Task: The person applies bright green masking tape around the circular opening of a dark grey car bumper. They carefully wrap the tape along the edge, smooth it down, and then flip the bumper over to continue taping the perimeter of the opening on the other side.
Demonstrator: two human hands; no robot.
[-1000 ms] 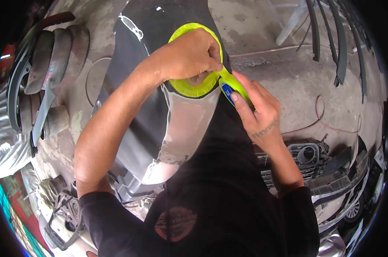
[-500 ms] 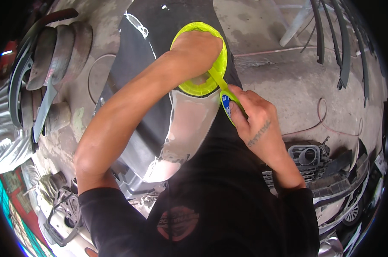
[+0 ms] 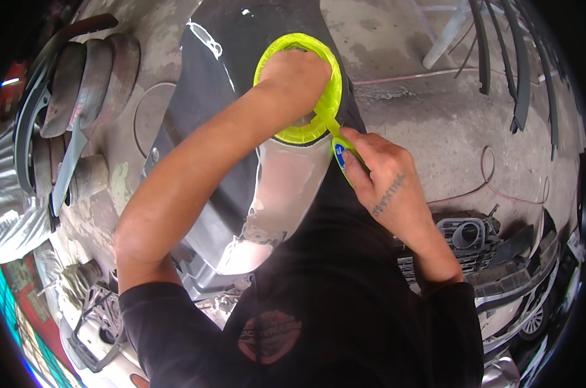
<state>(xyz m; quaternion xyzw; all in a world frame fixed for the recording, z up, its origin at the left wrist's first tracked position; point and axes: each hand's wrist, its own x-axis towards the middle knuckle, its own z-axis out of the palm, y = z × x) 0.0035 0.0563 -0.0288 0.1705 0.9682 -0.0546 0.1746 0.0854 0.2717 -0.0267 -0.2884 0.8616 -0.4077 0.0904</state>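
Observation:
A ring (image 3: 335, 90) covered in bright yellow-green tape stands on a dark car body panel (image 3: 247, 39). My left hand (image 3: 296, 76) reaches into the ring from the left, bent at the wrist, and its fingers are hidden from sight. To the right and nearer me, my right hand (image 3: 390, 181) grips a roll of yellow-green tape (image 3: 339, 150) with a blue label in its core. A short strip of tape (image 3: 327, 119) runs from the roll to the ring's near right edge. Below the ring, a smooth pinkish-grey patch (image 3: 293, 174) with a white edge covers part of the panel.
Curved car parts (image 3: 92, 81) are stacked at the left, beside silver sheeting (image 3: 11, 223). Dark trim strips (image 3: 519, 71) hang at the upper right. A black grille (image 3: 467, 236) and bumper pieces lie at the lower right. A thin hose (image 3: 487, 168) crosses the concrete floor.
My left hand and the ring have shifted slightly to the left. The free strip between ring and roll looks a little shorter. My right hand still holds the roll in nearly the same place.

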